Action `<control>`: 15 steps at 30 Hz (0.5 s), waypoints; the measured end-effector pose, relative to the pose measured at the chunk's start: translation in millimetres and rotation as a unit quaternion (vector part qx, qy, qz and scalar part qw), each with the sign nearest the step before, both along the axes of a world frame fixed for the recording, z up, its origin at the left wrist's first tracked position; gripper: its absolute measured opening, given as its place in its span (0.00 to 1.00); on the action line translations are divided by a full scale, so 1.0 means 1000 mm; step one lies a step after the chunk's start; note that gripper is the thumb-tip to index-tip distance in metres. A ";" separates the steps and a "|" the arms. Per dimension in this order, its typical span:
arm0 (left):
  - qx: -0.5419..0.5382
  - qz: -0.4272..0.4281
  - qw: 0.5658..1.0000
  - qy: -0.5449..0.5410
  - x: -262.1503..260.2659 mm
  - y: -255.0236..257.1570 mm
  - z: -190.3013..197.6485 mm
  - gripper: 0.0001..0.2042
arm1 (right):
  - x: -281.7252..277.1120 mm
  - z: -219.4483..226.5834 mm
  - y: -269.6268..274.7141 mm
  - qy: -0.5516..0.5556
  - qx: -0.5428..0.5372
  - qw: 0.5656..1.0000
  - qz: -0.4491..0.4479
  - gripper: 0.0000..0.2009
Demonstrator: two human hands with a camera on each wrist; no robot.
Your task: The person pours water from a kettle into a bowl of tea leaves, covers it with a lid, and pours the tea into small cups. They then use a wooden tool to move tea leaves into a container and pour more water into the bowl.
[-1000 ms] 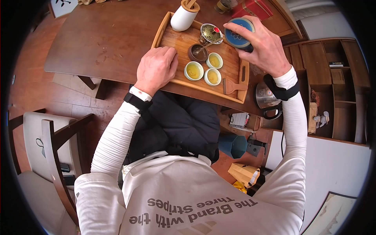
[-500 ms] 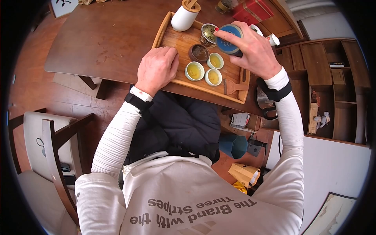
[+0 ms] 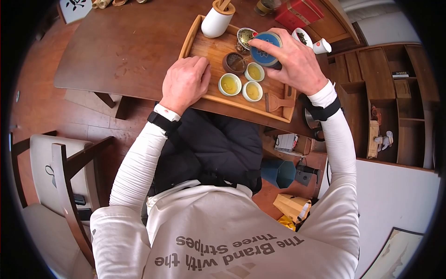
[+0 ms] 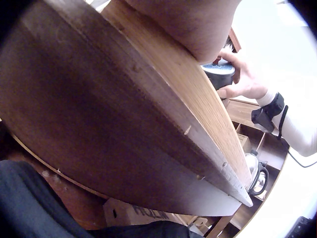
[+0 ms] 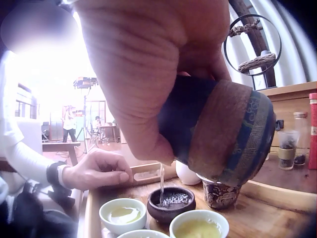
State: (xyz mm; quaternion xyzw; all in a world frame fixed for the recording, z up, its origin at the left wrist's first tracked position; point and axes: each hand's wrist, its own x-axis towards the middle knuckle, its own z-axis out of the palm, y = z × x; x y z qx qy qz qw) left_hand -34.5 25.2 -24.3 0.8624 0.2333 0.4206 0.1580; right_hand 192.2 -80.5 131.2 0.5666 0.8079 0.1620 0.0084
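My right hand (image 3: pixel 297 60) grips a blue lidded teapot (image 3: pixel 266 49) with a white flower pattern on its lid. In the right wrist view the pot, banded in brown, is tilted, and a thin stream falls into a small dark brown bowl (image 5: pixel 171 204). Beside that bowl are pale cups (image 3: pixel 229 84) of yellow liquid. A patterned cup (image 5: pixel 220 194) stands partly behind the pot. My left hand (image 3: pixel 184 81) rests on the near left edge of the wooden tray (image 3: pixel 211 49), its fingers loosely curled.
On the tray also stand a white canister (image 3: pixel 216 23) and a flat brown brush (image 3: pixel 278 102). A white dish of dark leaves (image 3: pixel 302 37), a white cup (image 3: pixel 322 45) and a red box (image 3: pixel 298 14) lie beyond. A kettle (image 4: pixel 256 174) is off to the right.
My right hand has moved left with the teapot, now nearer the brown bowl. The white dish and white cup it covered are now visible. My left hand has stayed in place.
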 end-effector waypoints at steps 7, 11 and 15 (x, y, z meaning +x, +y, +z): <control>0.003 0.000 1.000 -0.001 0.001 0.000 0.000 0.03 | 0.001 -0.007 -0.004 0.031 0.004 0.999 -0.040 0.33; 0.016 0.006 1.000 -0.006 0.002 0.000 -0.001 0.07 | 0.001 -0.006 -0.008 0.122 -0.004 0.989 -0.080 0.31; -0.007 0.004 1.000 0.008 0.001 -0.001 0.001 0.03 | 0.009 -0.003 -0.013 0.286 0.049 0.954 -0.079 0.30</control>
